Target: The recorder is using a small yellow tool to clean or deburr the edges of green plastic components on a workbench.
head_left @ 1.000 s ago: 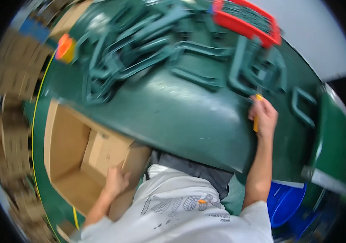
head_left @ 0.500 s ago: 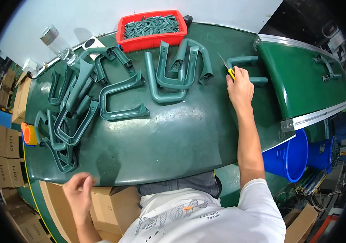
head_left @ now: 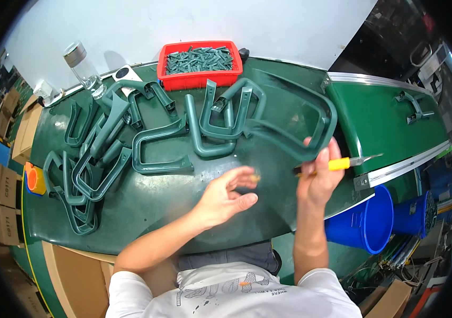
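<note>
My right hand (head_left: 318,183) is closed around a yellow craft knife (head_left: 338,164), its blade pointing right. The same hand grips the near corner of a dark green U-shaped plastic handle (head_left: 329,121), raised in front of me and blurred by motion. My left hand (head_left: 223,197) is just left of that handle, with fingers apart and nothing plainly held. A small yellowish blur shows at its fingertips. More green U-shaped handles lie beyond, including one (head_left: 191,127) standing nearest the middle and a tangled heap (head_left: 96,153) at the left.
A red bin (head_left: 200,81) of small green pieces stands at the back. A glass bottle (head_left: 85,71) is at the back left, an orange-yellow container (head_left: 36,180) at the left edge. On the right are a green conveyor (head_left: 379,127) carrying one handle and blue buckets (head_left: 361,222).
My right hand has picked up a U-shaped handle from the right side and drawn it nearer, still with the knife. My left hand has risen from the table's front edge toward the middle.
</note>
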A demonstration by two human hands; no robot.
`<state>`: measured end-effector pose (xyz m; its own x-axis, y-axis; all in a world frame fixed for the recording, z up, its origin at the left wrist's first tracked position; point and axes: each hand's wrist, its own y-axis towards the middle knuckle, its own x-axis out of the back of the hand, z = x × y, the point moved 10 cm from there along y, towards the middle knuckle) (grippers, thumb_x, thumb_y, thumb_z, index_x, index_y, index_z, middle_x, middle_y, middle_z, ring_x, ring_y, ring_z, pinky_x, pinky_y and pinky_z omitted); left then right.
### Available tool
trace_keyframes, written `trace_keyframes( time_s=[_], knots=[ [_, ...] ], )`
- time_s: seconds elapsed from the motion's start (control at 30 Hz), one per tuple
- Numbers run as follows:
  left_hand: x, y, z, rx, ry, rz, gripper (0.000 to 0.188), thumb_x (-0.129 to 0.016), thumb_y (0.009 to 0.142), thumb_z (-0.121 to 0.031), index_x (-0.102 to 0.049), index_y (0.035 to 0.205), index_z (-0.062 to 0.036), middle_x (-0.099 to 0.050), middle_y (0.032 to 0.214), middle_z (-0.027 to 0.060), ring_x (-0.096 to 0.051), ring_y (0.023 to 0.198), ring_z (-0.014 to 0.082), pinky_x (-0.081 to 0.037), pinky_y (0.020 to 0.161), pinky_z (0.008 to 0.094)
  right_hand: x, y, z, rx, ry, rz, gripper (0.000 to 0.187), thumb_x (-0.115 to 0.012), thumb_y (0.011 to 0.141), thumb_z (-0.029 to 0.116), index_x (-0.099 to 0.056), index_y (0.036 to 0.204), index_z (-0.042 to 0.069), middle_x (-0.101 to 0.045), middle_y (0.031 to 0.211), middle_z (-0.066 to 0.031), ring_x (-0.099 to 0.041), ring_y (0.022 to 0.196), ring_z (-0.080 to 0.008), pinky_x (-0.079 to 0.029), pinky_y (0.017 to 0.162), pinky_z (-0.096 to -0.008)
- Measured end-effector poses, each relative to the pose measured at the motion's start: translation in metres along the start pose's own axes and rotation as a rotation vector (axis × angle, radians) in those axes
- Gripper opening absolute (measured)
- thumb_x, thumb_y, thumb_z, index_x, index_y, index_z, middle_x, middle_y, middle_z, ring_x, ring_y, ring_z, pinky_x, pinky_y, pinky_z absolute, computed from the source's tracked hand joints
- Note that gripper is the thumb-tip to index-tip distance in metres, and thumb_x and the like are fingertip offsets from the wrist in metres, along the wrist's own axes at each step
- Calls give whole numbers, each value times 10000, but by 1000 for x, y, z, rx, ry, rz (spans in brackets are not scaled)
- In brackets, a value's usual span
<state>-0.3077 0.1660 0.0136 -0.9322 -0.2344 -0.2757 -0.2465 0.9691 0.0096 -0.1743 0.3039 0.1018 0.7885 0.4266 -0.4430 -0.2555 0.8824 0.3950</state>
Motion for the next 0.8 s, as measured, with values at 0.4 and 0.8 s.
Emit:
trace_keyframes(
  time_s=[0.4,0.8],
  knots=[
    [108,-17,-56,-411,-409,-688,248,-513,959,-262,-478,781,-93,-467,510,51,-415,428,146,-357,436,281,-57,-52,-90,-231,-355,344,467,-738,814,160,-566,1180,-75,-636,880,-83,-561,744,-91,-471,698,-224],
    [135,-35,-40,-541,-328,-807,180,-539,943,-163,-485,803,-63,-469,549,36,-431,433,129,-352,428,266,-86,-68,-128,-338,-551,384,318,-665,857,74,-589,1116,-95,-625,815,-64,-570,686,-97,-518,645,-264]
  ],
)
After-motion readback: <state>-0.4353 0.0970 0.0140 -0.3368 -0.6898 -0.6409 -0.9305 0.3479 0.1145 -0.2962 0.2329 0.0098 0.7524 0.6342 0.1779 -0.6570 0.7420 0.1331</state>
